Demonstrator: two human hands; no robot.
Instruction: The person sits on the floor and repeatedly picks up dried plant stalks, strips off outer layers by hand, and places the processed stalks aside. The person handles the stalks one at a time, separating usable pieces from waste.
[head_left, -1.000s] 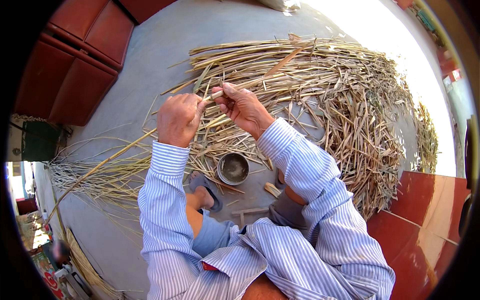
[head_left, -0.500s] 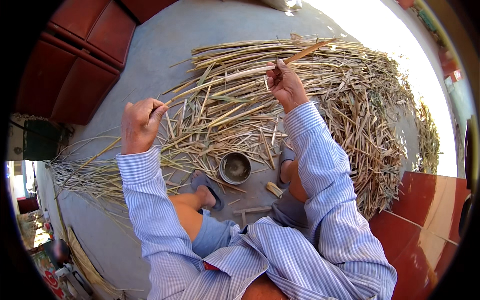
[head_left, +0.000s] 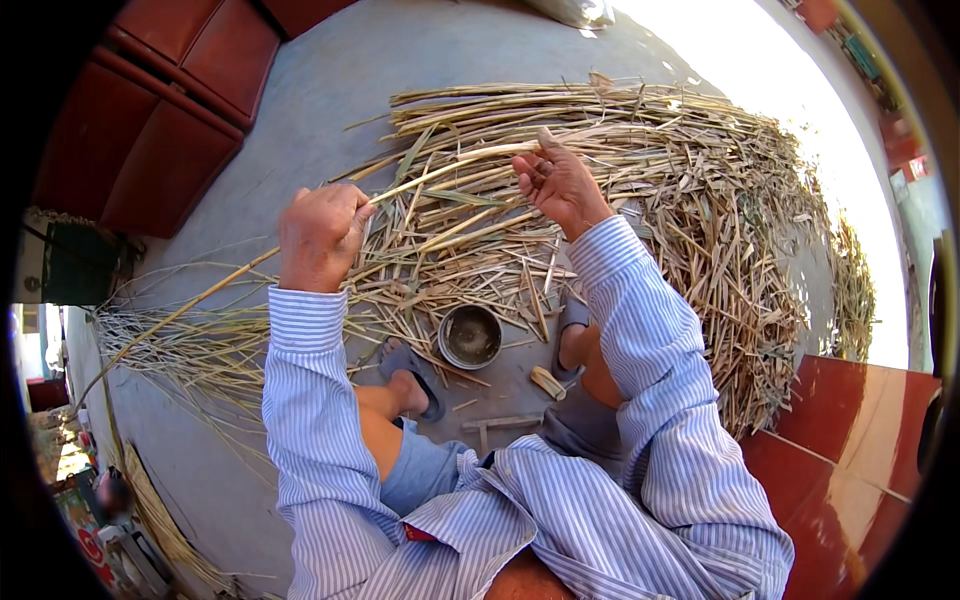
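Note:
My left hand (head_left: 325,236) is closed around a long, pale yellow reed-like stalk (head_left: 425,180), held at a slant above the floor. Its thin tail runs past that fist, down toward the far left. At the thicker right end, my right hand (head_left: 568,188) has its thumb raised along the stalk and its fingers curled under; the stalk seems pinched there, its tip partly hidden. Beneath both hands lies a pile of cut stalks (head_left: 480,112), their ends pointing left. Dry leaves and peeled husks (head_left: 720,270) heap up on the right.
Between my sandalled feet stands a round metal pot (head_left: 443,348). A short yellowish piece (head_left: 547,382) and a low wooden bar (head_left: 500,421) are close to me. Thin stalk tops (head_left: 180,350) spread at left. Dark red cabinets (head_left: 165,150) and red panels (head_left: 835,440) flank the floor.
The left hand has slid right and slightly up along the stalk. A brown strip of husk that stuck out beyond my right hand no longer shows. My right hand has shifted slightly nearer.

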